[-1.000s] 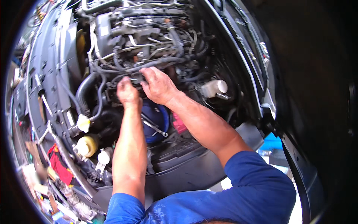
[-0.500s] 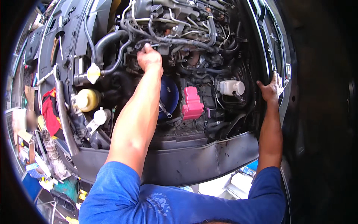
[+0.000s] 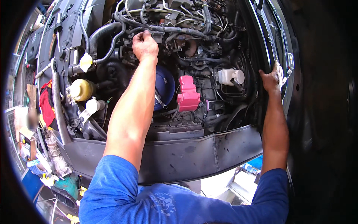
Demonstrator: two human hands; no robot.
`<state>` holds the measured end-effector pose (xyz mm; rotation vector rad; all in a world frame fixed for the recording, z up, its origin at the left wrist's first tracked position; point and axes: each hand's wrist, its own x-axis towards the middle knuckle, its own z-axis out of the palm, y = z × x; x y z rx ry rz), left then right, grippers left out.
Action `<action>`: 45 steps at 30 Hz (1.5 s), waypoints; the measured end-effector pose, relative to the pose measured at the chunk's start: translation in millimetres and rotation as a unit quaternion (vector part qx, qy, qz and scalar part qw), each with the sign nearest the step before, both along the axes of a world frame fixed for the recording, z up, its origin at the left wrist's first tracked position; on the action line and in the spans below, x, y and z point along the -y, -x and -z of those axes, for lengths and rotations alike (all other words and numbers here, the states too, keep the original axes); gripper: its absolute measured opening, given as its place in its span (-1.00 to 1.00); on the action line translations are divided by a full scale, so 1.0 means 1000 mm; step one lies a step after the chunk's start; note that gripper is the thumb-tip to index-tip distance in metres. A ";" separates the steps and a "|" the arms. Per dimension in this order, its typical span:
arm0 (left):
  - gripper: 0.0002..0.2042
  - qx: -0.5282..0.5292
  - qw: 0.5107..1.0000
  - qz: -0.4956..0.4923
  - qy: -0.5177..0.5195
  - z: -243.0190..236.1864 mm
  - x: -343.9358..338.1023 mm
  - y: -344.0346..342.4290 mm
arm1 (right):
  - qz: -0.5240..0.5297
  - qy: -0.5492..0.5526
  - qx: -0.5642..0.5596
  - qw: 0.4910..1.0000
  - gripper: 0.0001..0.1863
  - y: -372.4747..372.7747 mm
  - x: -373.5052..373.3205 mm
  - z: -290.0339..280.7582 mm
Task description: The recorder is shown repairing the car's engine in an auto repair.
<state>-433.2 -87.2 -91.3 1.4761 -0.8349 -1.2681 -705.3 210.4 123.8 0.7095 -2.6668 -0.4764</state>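
Over the engine bay, left hand (image 3: 144, 44) grip clamps a hose (image 3: 175, 30); right hand (image 3: 273, 77) grips the fender edge (image 3: 284, 56).

The left hand (image 3: 144, 45) covers the stretch of black hose (image 3: 175, 30) under its fingers, so its grip there cannot be read. The left forearm hides part of the blue round cover (image 3: 166, 85). The right hand (image 3: 273, 77) has its fingertips out of sight behind the side edge of the engine bay (image 3: 269, 44). Bench clutter (image 3: 31, 145) at far left is blurred.

L hand (image 3: 144, 45) fingers curled, arm stretched fwd; R hand (image 3: 273, 78) out to side, gripping.
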 end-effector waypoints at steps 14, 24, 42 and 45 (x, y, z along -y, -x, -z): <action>-0.76 -0.250 0.955 -0.063 -0.148 -0.024 -0.010 0.020 | 0.001 -0.003 -0.005 1.000 -0.02 0.020 -0.015 0.004; -0.75 -0.219 0.966 -0.004 -0.136 -0.021 -0.008 0.014 | 0.020 0.001 0.003 1.000 -0.03 0.013 -0.012 -0.002; -0.83 -0.283 0.954 -0.024 -0.099 0.002 0.001 0.015 | -0.001 0.017 0.005 1.000 -0.03 0.014 -0.008 0.001; -0.84 -0.266 0.961 0.005 -0.079 0.003 0.001 0.013 | 0.028 -0.002 0.003 1.000 -0.04 0.007 -0.004 0.001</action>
